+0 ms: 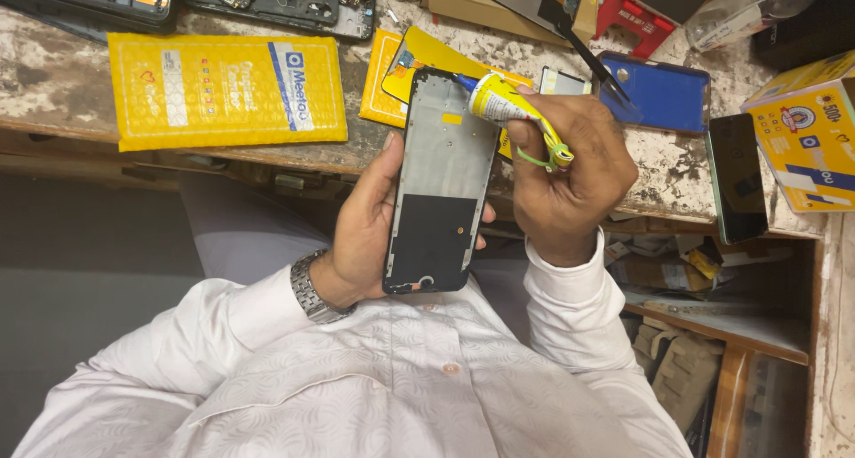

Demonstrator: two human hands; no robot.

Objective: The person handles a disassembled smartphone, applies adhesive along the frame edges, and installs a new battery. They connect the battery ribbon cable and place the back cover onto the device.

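My left hand (361, 231) grips a bare phone frame (441, 178), upright in front of my chest, its inner side grey above and black below. My right hand (570, 169) is closed on a small yellow glue tube (503, 106) with a blue nozzle. The nozzle tip touches the frame's top right corner. A green band hangs from the tube's rolled end. A metal watch sits on my left wrist.
A worn workbench (62, 75) carries a yellow padded envelope (223, 89), a blue phone back cover (659, 93), a dark phone (737, 178), black tweezers (597, 62), a yellow box (806, 129), opened phones at the far edge and a clear bottle (739, 8). A cluttered shelf lies below right.
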